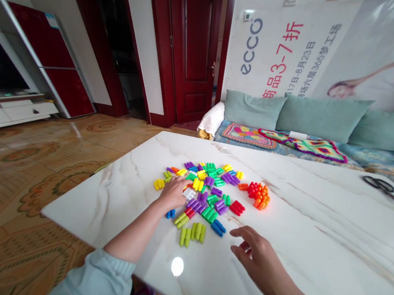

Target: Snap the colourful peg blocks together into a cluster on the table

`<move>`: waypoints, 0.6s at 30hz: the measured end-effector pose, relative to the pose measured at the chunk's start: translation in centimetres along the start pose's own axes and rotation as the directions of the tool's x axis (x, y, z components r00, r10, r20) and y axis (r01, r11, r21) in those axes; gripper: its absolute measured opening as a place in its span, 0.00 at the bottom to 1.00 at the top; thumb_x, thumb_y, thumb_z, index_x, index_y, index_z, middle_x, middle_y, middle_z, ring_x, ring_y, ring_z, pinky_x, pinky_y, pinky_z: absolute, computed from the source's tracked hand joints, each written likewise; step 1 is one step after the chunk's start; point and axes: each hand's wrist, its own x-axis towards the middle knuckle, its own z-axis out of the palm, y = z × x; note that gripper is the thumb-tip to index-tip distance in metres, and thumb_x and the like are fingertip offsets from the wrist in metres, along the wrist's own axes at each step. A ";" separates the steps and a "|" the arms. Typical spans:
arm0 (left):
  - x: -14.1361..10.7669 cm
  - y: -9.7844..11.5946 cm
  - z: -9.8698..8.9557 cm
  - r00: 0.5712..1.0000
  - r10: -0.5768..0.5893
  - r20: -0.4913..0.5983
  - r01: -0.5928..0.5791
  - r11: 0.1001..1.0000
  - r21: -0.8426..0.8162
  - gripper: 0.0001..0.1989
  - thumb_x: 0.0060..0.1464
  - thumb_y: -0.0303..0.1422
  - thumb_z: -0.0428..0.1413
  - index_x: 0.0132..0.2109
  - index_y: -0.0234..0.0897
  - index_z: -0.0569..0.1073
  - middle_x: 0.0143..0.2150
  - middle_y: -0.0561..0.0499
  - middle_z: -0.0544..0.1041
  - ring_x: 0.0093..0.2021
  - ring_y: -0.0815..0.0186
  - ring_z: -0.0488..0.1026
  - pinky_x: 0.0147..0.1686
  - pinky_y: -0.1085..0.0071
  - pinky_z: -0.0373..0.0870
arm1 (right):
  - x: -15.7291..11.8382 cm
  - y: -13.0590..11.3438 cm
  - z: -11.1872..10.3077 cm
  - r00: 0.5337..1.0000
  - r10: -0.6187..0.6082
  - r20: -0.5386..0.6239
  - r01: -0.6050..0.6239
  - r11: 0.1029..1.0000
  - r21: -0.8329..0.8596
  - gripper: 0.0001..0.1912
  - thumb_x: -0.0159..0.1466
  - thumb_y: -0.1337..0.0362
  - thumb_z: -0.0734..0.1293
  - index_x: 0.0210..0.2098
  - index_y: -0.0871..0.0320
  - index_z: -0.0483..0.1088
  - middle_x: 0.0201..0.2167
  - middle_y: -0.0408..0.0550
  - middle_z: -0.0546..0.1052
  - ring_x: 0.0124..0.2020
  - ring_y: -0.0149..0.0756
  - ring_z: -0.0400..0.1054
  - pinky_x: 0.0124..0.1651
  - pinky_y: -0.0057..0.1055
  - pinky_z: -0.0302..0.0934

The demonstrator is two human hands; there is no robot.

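Head view: the left hand (173,194) is at the left of the colored pieces (198,185) spread on the table (102,195) — whether its fingers grip one, I cannot tell. The right hand (255,249), fingers loosely parted and empty, hovers near some blue pieces (218,227).

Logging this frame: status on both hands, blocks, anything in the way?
Left hand at the colored blocks, grip unclear. Right hand open, nearest a blue block, holding nothing visible. No obstruction seen; scissors lie off right.
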 end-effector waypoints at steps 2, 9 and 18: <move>0.0 0.1 0.0 1.000 -0.011 0.009 0.011 1.000 0.012 0.32 0.41 0.23 0.55 0.57 0.41 0.69 0.57 0.47 0.68 0.58 0.55 0.61 0.58 0.63 0.58 | 0.0 0.0 0.0 1.000 -0.001 0.003 0.001 1.000 -0.003 0.15 0.62 0.62 0.59 0.46 0.56 0.70 0.44 0.51 0.73 0.34 0.34 0.71 0.39 0.33 0.66; 0.0 0.5 0.1 1.000 0.001 -0.006 -0.001 1.000 0.009 0.28 0.42 0.25 0.54 0.54 0.42 0.70 0.54 0.48 0.72 0.55 0.54 0.63 0.55 0.62 0.60 | -0.1 -0.3 0.3 0.999 -0.004 0.038 0.005 1.000 -0.016 0.13 0.61 0.63 0.60 0.43 0.56 0.71 0.42 0.50 0.75 0.34 0.34 0.71 0.39 0.33 0.65; 0.1 0.4 0.5 0.999 0.047 0.005 -0.047 0.999 0.006 0.34 0.42 0.20 0.51 0.59 0.40 0.66 0.60 0.48 0.67 0.61 0.57 0.59 0.60 0.61 0.53 | -0.2 -0.8 0.4 0.998 -0.024 0.066 0.026 0.999 -0.036 0.12 0.61 0.64 0.60 0.41 0.56 0.72 0.39 0.49 0.76 0.34 0.34 0.71 0.38 0.31 0.64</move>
